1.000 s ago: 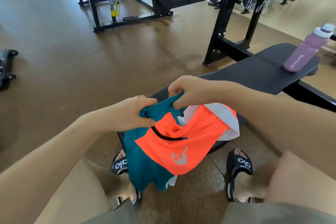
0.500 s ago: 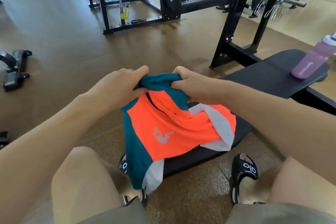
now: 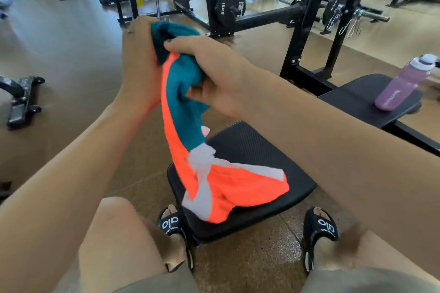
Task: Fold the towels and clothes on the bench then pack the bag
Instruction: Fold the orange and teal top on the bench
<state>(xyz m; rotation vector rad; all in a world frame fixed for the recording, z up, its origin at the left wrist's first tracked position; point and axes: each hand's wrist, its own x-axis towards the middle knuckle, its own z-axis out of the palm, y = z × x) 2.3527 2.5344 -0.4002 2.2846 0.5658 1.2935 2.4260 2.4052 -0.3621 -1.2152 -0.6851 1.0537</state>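
Garment [image 3: 188,123] now lifted higher off tabletop [image 3: 273,150], lower end trailing there; left hand [image 3: 140,66] and right hand [image 3: 214,74] grip bunched teal top: soft, light, floppy, regrip at corners.

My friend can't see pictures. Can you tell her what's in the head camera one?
Two hands, left hand and right hand, hold up an orange, teal and white garment; its lower end lies on a black bench. A purple bottle lies farther along the bench.
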